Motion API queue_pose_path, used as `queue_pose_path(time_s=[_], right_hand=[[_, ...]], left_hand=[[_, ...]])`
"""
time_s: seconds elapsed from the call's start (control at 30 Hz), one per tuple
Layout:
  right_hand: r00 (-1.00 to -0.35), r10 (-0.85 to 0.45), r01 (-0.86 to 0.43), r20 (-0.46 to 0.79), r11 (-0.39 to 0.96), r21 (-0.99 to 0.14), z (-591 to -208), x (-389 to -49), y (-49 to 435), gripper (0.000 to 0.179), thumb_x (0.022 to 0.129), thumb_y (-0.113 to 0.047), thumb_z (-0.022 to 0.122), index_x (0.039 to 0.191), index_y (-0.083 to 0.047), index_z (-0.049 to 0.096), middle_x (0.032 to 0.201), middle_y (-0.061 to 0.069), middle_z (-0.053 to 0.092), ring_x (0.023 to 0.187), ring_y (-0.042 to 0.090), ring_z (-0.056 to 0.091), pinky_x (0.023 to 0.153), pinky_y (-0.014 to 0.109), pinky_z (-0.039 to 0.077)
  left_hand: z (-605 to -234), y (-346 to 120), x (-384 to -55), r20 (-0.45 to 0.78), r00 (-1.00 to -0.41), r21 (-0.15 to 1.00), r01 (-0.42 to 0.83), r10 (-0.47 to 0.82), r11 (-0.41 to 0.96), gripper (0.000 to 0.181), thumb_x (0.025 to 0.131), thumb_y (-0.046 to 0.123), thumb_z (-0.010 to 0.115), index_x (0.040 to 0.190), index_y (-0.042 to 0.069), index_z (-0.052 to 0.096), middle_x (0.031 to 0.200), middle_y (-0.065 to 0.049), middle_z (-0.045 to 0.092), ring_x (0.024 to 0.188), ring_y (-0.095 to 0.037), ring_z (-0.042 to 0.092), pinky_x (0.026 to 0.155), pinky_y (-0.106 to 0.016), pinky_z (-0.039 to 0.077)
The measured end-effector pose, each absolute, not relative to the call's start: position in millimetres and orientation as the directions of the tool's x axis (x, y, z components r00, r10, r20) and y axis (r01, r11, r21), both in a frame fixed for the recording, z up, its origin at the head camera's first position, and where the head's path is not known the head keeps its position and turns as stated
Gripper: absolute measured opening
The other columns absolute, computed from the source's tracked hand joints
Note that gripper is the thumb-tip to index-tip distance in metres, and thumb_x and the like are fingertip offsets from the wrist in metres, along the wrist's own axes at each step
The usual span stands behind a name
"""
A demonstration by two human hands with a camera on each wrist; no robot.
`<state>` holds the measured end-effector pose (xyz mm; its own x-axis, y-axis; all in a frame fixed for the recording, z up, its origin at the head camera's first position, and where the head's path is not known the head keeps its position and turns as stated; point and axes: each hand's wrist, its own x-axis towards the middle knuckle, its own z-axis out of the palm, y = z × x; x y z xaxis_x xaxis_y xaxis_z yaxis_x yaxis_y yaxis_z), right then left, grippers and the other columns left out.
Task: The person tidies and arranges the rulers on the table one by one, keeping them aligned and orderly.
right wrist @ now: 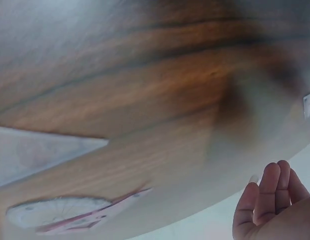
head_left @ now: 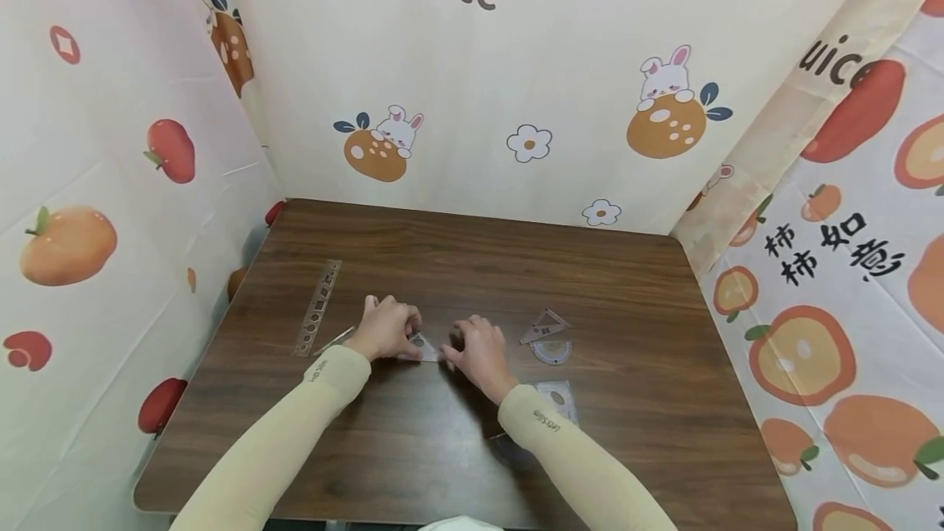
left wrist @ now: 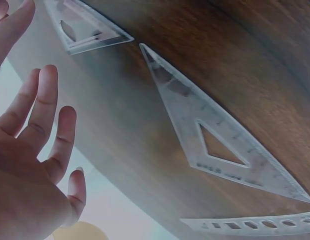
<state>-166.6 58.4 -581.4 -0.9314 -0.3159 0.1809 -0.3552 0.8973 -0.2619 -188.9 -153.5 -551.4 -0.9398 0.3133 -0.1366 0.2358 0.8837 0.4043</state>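
Brown wood-grain table [head_left: 627, 301]; pale fruit-printed sheets [head_left: 575, 47] behind and on both sides

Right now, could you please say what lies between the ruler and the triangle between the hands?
In the left wrist view, a larger triangle lies between the ruler and the smaller triangle.

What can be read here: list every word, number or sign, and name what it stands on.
"Juice": back cloth.
"uice", first letter not visible: fold at the right corner.
"柿柿如意": right-hand cloth.
"LetsSlim", small, so likely rather than certain: right sleeve.
Left sleeve print: too small to read.
Marks on the small set square, large set square, ruler and protractor: too small or blurred.
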Motion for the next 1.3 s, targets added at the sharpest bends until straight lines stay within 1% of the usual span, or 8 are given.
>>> queue_pose_path(time_s=[0.1,0.3,0.57,0.7,0.87,1.0,1.17,1.3], right_hand=[[-0.929,-0.323,-0.363,0.183,0.893,-0.266,-579,-169,64,0.049,0.084,-0.045,0.082,0.119,-0.011,0.074,0.100,0.002,0.071,0.094,0.021,0.067,0.082,0.038,0.052],[-0.925,-0.346,-0.377,0.156,0.886,-0.269,-576,-174,78,0.052,0.086,-0.047,0.080,0.124,-0.012,0.072,0.111,0.004,0.071,0.102,0.023,0.066,0.087,0.040,0.053],[-0.935,-0.326,-0.352,0.139,0.896,-0.270,-570,-176,93,0.056,0.087,-0.049,0.079,0.128,-0.012,0.070,0.118,0.004,0.070,0.108,0.024,0.066,0.090,0.041,0.052],[-0.941,-0.310,-0.335,0.131,0.905,-0.263,-568,-177,102,0.056,0.087,-0.049,0.079,0.129,-0.013,0.069,0.119,0.004,0.070,0.109,0.023,0.066,0.092,0.041,0.052],[-0.944,-0.296,-0.326,0.147,0.903,-0.279,-565,-180,111,0.056,0.086,-0.047,0.080,0.128,-0.012,0.069,0.118,0.004,0.071,0.109,0.024,0.066,0.093,0.043,0.052],[-0.941,-0.285,-0.327,0.182,0.903,-0.279,-562,-181,119,0.055,0.084,-0.045,0.083,0.126,-0.013,0.070,0.115,0.004,0.072,0.106,0.024,0.067,0.089,0.042,0.052],[-0.938,-0.277,-0.327,0.207,0.904,-0.274,-560,-181,129,0.055,0.083,-0.046,0.084,0.125,-0.013,0.071,0.113,0.003,0.072,0.104,0.023,0.067,0.084,0.040,0.052],[-0.937,-0.279,-0.333,0.207,0.893,-0.303,-559,-181,139,0.055,0.084,-0.044,0.083,0.126,-0.012,0.070,0.114,0.005,0.072,0.106,0.025,0.067,0.088,0.043,0.052]], left_hand=[[-548,-149,-190,-0.129,-0.940,0.405,0.241,0.316,0.882,0.044,0.067,0.039,0.096,0.099,0.018,0.073,0.076,0.009,0.061,0.085,-0.017,0.049,0.091,-0.049,0.027],[-544,-140,-192,-0.104,-0.937,0.423,0.262,0.334,0.867,0.049,0.068,0.042,0.095,0.103,0.016,0.074,0.076,0.008,0.061,0.085,-0.017,0.050,0.092,-0.049,0.027],[-545,-127,-196,-0.092,-0.930,0.435,0.285,0.357,0.854,0.055,0.067,0.041,0.096,0.109,0.013,0.074,0.075,0.008,0.060,0.087,-0.019,0.051,0.092,-0.049,0.028],[-545,-120,-198,-0.082,-0.924,0.436,0.303,0.373,0.847,0.055,0.068,0.041,0.096,0.109,0.013,0.074,0.075,0.008,0.059,0.087,-0.019,0.051,0.092,-0.046,0.032],[-546,-111,-200,-0.073,-0.916,0.456,0.320,0.394,0.830,0.055,0.068,0.039,0.096,0.110,0.010,0.074,0.080,0.001,0.065,0.084,-0.018,0.050,0.089,-0.043,0.036],[-545,-105,-200,-0.058,-0.909,0.469,0.341,0.413,0.815,0.055,0.069,0.037,0.096,0.110,0.008,0.074,0.083,-0.003,0.067,0.082,-0.018,0.049,0.091,-0.044,0.039],[-545,-96,-201,-0.045,-0.902,0.506,0.349,0.429,0.789,0.054,0.069,0.035,0.096,0.109,0.006,0.073,0.084,-0.004,0.066,0.081,-0.018,0.050,0.093,-0.045,0.042],[-546,-87,-203,-0.044,-0.902,0.529,0.345,0.430,0.776,0.055,0.069,0.035,0.096,0.110,0.007,0.073,0.084,-0.001,0.065,0.081,-0.016,0.050,0.092,-0.043,0.044]])
